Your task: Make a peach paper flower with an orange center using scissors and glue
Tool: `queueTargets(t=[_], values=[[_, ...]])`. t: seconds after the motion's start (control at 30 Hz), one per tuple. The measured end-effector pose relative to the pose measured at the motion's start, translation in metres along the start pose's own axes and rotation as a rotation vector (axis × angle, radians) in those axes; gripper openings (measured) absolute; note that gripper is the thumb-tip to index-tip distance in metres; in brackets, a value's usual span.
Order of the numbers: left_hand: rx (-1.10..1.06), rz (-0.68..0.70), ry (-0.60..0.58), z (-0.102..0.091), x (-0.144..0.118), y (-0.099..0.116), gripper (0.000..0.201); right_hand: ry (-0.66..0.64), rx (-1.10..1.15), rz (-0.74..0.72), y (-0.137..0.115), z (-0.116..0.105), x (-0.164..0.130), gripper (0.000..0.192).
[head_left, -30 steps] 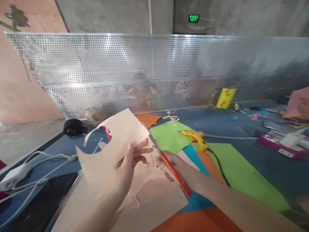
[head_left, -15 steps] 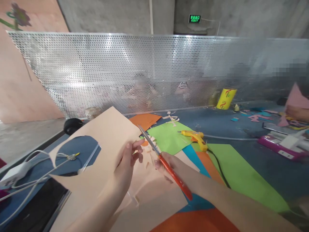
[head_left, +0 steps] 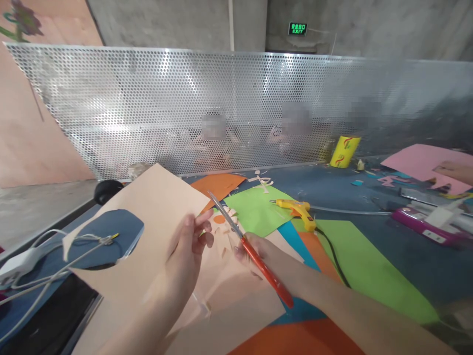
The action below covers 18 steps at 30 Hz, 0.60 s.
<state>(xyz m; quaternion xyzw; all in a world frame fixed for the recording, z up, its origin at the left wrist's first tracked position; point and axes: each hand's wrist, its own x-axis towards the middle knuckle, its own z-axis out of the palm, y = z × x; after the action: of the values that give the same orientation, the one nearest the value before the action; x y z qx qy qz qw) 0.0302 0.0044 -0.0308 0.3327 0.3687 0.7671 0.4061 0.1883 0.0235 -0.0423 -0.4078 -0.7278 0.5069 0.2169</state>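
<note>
My left hand (head_left: 183,261) is closed on a pale peach sheet of paper (head_left: 157,207), which stands tilted up and has a large rounded piece cut out of its left side. In my right hand (head_left: 268,254) are scissors with red handles (head_left: 271,276). Their blades look closed and point up and to the left, near the paper's right corner. Beyond the blades, an orange disc (head_left: 219,219) lies among small peach paper pieces. More peach paper (head_left: 240,301) is spread on the table beneath both hands.
A yellow glue gun (head_left: 303,209) rests on green paper (head_left: 254,209). White cables (head_left: 55,276) and a black device (head_left: 55,315) lie at left. A perforated metal screen (head_left: 177,108) stands behind. At right are a purple power strip (head_left: 428,227) and another person's hand (head_left: 458,172) with pink paper.
The peach sheet and my left hand have shifted slightly left, away from the scissors. At right, the other person's pink paper has swung out flatter and farther into view.
</note>
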Motion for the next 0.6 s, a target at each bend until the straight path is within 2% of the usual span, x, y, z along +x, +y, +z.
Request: queueTargets(t=[0.13,0.23,0.4,0.6], values=[[0.002,-0.006,-0.008,0.0002,-0.0019,0.0013,0.030,-0.029,-0.017,-0.055,-0.0006,-0.0020,-0.0051,0.032],[0.052,0.003,-0.067,-0.0005,-0.0039,0.0006,0.029,-0.021,-0.015,-0.075,-0.0009,-0.0019,-0.0063,0.029],[0.141,-0.001,-0.152,-0.0019,-0.0074,-0.0024,0.031,-0.026,0.016,-0.094,-0.0018,-0.0014,-0.0066,0.034],[0.171,-0.010,-0.176,-0.0021,-0.0095,-0.0039,0.032,-0.036,0.112,-0.057,-0.0059,-0.0021,-0.0101,0.041]])
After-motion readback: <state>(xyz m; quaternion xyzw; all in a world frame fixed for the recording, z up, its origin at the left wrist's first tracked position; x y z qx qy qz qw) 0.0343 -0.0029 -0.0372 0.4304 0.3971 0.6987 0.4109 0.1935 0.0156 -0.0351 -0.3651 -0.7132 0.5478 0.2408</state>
